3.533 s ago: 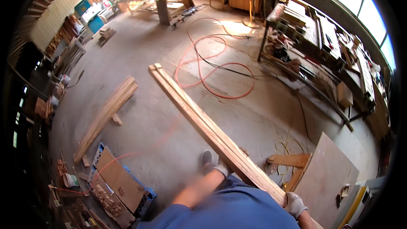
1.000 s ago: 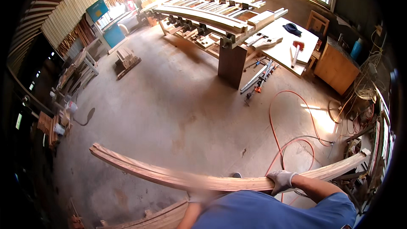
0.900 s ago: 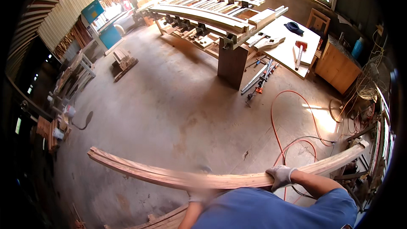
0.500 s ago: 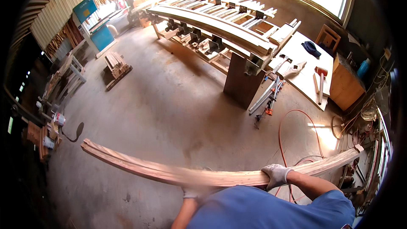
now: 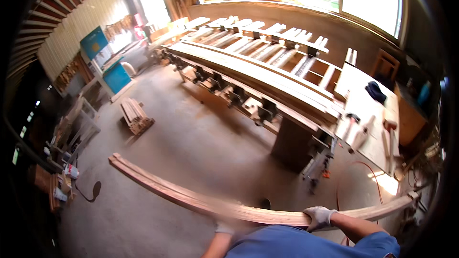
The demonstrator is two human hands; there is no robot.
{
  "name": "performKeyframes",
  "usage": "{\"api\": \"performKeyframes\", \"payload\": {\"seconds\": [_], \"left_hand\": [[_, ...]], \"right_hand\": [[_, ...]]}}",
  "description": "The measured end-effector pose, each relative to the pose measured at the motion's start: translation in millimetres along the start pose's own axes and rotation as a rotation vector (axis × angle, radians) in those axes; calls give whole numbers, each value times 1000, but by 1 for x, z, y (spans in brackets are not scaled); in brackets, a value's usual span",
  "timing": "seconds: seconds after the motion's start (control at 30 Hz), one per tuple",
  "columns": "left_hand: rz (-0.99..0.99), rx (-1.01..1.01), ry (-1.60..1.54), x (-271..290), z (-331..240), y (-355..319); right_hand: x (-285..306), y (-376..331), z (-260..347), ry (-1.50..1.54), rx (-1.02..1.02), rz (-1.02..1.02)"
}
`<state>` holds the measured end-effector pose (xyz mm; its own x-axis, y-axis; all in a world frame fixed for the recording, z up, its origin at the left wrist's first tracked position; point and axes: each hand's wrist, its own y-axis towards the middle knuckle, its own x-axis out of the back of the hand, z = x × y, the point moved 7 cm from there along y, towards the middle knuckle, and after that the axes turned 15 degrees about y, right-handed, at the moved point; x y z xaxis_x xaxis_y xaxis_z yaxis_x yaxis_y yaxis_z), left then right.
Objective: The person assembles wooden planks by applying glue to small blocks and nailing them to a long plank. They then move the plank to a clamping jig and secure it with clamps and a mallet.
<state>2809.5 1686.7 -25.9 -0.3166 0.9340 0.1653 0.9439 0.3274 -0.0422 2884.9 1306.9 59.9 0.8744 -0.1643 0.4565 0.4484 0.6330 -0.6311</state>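
Head view: long, bowed wooden beam point(image 5: 277, 217) crosswise before the blue shirt point(image 5: 301, 244), near side of the clamp-lined bench point(image 5: 291, 143). Right hand point(image 5: 319, 218), gloved, fingers curled over beam, gripping. Left hand point(image 5: 224, 228) at beam's near edge; fingers blurred, closure can't be told. Lumber stack point(image 5: 136, 115) on floor point(image 5: 119, 205), ahead left.

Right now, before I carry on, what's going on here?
A person in a blue shirt has a long wooden beam lying crosswise in front of the body. The gloved right hand grips it; the left hand is at its near side, its fingers not clearly visible. Ahead stands a long bench with clamps along its front. Near its right end lie a mallet and a dark cap.
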Motion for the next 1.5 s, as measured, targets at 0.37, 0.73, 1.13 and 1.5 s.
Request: {"api": "performKeyframes", "payload": {"seconds": [0.37, 0.73, 1.13, 1.5], "left_hand": [[117, 388, -1286, 22, 27, 254], [272, 367, -1176, 116, -24, 535], [619, 238, -1334, 115, -136, 786], [735, 253, -1323, 93, -145, 917]], "right_hand": [[151, 144, 59, 24, -75, -79], [278, 283, 212, 60, -74, -377], [443, 351, 302, 124, -150, -694], [541, 422, 306, 154, -133, -714]]}}
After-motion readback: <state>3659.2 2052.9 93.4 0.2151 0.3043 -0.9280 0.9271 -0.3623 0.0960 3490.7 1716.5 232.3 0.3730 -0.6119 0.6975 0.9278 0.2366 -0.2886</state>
